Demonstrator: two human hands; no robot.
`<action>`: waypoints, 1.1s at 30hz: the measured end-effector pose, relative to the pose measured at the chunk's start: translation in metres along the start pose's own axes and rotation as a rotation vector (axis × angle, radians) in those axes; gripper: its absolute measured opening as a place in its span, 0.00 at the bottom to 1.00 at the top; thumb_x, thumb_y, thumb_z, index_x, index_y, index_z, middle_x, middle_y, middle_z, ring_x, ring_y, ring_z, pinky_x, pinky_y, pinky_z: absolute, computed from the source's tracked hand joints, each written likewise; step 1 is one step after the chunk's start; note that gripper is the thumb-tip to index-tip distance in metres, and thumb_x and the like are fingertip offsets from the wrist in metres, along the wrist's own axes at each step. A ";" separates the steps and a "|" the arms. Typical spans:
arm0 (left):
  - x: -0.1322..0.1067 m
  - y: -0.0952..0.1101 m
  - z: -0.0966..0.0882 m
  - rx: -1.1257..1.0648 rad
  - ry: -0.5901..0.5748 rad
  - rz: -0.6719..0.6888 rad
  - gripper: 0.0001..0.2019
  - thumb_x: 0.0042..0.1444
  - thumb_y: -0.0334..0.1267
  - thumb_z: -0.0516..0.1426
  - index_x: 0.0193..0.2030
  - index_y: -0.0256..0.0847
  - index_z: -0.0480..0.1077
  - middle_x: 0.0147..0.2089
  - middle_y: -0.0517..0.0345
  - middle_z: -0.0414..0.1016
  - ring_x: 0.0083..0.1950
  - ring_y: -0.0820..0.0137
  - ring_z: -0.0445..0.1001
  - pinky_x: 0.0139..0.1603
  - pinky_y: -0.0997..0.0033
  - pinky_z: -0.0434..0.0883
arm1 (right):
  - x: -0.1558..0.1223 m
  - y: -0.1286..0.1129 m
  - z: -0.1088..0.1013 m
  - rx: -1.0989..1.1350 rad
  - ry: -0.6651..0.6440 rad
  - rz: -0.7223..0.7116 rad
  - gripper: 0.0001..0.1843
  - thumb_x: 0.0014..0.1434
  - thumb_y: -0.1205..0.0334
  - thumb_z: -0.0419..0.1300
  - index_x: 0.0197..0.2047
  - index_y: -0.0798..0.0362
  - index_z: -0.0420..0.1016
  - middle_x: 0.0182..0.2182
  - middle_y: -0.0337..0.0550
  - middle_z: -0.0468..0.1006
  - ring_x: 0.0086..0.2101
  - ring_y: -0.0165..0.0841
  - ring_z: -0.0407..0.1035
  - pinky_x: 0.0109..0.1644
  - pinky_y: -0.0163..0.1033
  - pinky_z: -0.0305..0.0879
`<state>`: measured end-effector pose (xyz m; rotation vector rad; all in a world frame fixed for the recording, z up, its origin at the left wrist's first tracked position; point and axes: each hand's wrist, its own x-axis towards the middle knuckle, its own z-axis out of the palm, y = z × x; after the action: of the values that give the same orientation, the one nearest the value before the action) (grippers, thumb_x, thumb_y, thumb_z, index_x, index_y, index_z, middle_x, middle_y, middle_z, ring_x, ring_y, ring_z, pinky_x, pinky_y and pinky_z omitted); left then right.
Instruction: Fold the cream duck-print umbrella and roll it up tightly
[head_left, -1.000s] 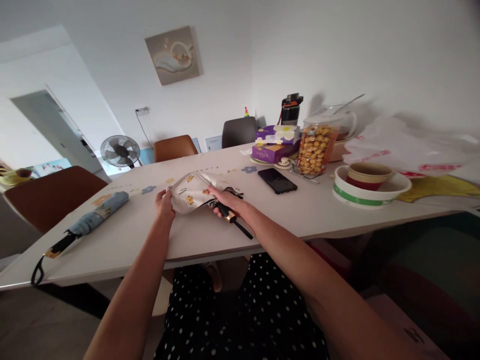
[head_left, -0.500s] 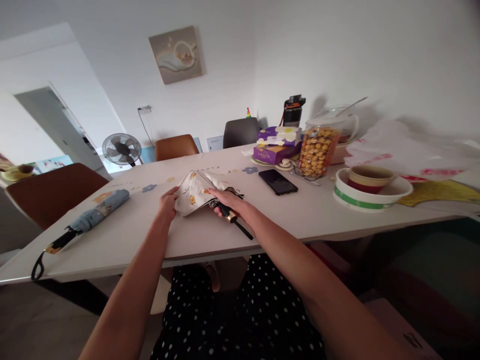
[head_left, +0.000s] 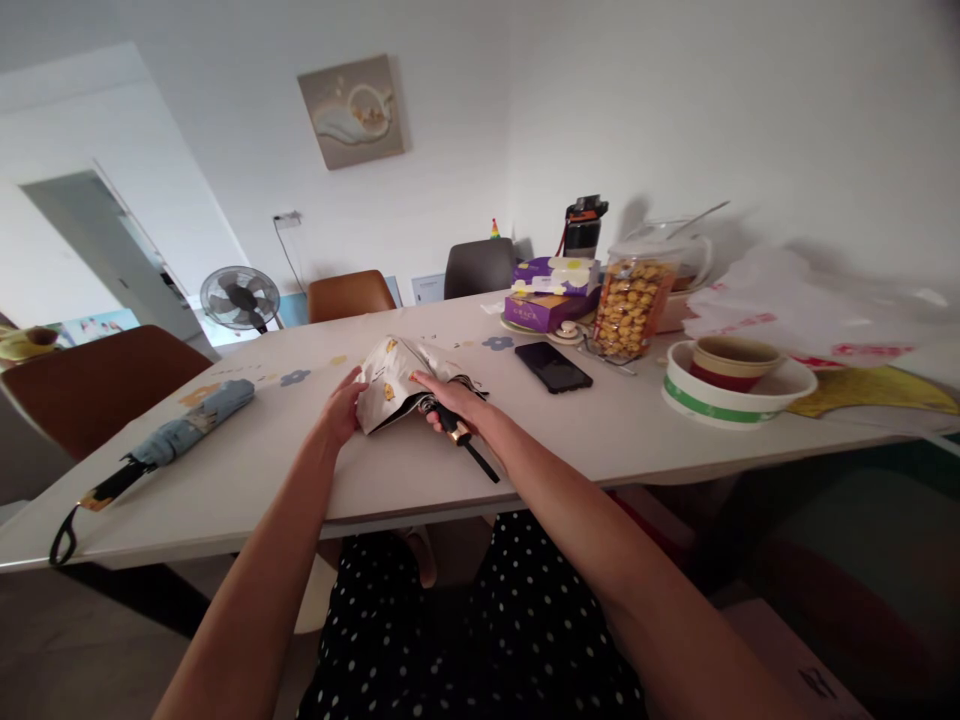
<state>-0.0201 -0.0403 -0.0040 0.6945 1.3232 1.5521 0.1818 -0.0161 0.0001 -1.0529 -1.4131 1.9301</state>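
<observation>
At the far left I note a brown chair (head_left: 97,385) drawn up to a pale surface (head_left: 251,465) printed with flowers. On that surface, near its left end, lies a furled blue umbrella (head_left: 191,425), its handle toward the near edge and its strap looped at the corner. A fan (head_left: 240,298) stands beyond. Next comes the left hand (head_left: 346,408), its fingers bent against the left edge of a white umbrella (head_left: 390,375); from where I stand I cannot tell whether they pinch the cloth. The white umbrella is at the middle of the surface, its canopy loose and creased, printed with small orange figures, its black handle pointing toward the near edge. The right hand (head_left: 456,400) holds it where canopy and handle meet, thumb over the cloth, fingers curled beneath. Just beyond that hand lies a dark phone (head_left: 553,367), flat. Further right are stacked purple boxes (head_left: 544,310), an upright jar (head_left: 634,305) of round golden pieces, a green-banded white bowl (head_left: 697,405) containing a paper cup (head_left: 731,375), and a crumpled plastic bag (head_left: 802,300).
</observation>
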 end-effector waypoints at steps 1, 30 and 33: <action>-0.002 0.001 0.001 0.000 -0.039 -0.024 0.31 0.46 0.25 0.56 0.59 0.48 0.61 0.38 0.55 0.75 0.25 0.73 0.72 0.21 0.76 0.69 | -0.001 -0.001 0.000 -0.013 0.007 0.020 0.27 0.54 0.38 0.55 0.31 0.57 0.67 0.15 0.38 0.67 0.13 0.26 0.61 0.12 0.29 0.57; -0.009 -0.021 0.020 0.709 -0.020 0.228 0.25 0.45 0.30 0.57 0.53 0.33 0.68 0.15 0.65 0.62 0.13 0.78 0.56 0.15 0.78 0.53 | -0.007 -0.003 0.006 0.074 0.000 -0.082 0.24 0.55 0.40 0.54 0.29 0.56 0.67 0.13 0.37 0.66 0.12 0.25 0.60 0.12 0.29 0.56; -0.002 -0.024 0.024 0.743 -0.014 0.276 0.22 0.43 0.34 0.58 0.49 0.35 0.71 0.23 0.60 0.69 0.18 0.75 0.62 0.19 0.75 0.58 | -0.007 -0.003 0.007 0.089 -0.012 -0.136 0.22 0.54 0.42 0.57 0.32 0.56 0.68 0.14 0.36 0.67 0.11 0.25 0.59 0.12 0.29 0.56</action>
<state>0.0085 -0.0329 -0.0203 1.3870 1.8679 1.2268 0.1800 -0.0242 0.0058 -0.8825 -1.3557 1.8861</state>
